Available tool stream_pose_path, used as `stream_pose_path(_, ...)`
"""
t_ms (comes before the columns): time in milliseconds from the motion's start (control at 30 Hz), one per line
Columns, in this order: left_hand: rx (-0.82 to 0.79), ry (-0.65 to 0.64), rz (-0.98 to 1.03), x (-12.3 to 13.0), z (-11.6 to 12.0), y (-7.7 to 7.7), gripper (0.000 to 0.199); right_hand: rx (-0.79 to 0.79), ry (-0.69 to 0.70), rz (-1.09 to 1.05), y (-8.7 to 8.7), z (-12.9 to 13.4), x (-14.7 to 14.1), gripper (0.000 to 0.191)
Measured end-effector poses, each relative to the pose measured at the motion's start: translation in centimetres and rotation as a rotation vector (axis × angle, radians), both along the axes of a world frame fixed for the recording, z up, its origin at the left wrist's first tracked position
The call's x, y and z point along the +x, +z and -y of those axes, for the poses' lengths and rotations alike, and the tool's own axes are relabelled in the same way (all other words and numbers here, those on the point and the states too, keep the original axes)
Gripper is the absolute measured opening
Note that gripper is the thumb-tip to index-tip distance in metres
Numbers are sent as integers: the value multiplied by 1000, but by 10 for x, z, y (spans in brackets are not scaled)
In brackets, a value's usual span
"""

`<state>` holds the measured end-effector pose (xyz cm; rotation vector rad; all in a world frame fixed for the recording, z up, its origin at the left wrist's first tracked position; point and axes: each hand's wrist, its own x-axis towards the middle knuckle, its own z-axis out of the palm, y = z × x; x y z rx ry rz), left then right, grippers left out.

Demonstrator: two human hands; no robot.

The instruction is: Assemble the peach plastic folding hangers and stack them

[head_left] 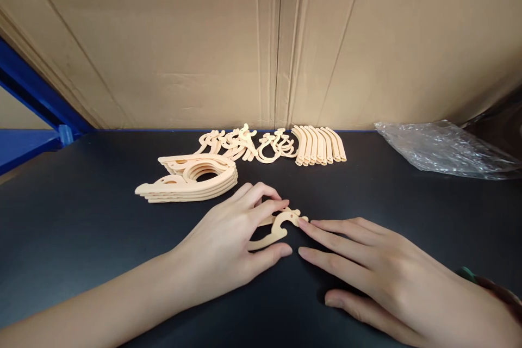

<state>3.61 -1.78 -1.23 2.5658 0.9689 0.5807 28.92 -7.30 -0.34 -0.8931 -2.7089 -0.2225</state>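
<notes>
My left hand (228,234) curves over a beige hanger hook piece (267,239) lying on the black table. Its fingers bend along the far side and its thumb rests on the near side, and the palm hides part of the piece. A second beige strip shows behind, under the fingers; whether it is joined to the hook I cannot tell. At the right tip of the piece, my right hand (379,266) touches it with a fingertip. The right fingers are stretched out and apart, with the thumb near the table.
Folded beige hangers (191,185) lie stacked at the left. Behind them is a pile of loose hanger hooks (244,144), beside a row of curved hanger arms (320,145). A clear plastic bag (440,147) lies at the right. Cardboard (183,43) stands along the table's back edge.
</notes>
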Motion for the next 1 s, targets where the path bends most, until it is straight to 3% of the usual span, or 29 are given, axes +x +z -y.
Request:
stream_pose_path(167, -22, -13, 14, 0, -2, 0, 29, -51, -2, -40, 2, 0, -3, 34)
stream_pose_path(400, 6, -2, 76, -1, -3, -3, 39, -127, 25, -57, 5, -2, 0, 31)
stream_pose_path(667, 50, -44, 63, -1, 1, 0, 46, -87, 24, -77, 4, -3, 3, 31)
stream_pose_path(867, 45, -30, 65, 0, 0, 0, 32, -90, 30, -70, 4, -4, 3, 32)
stream_pose_path(1000, 136, -13, 17, 1, -1, -2, 31, -101, 21, -64, 5, -4, 3, 32)
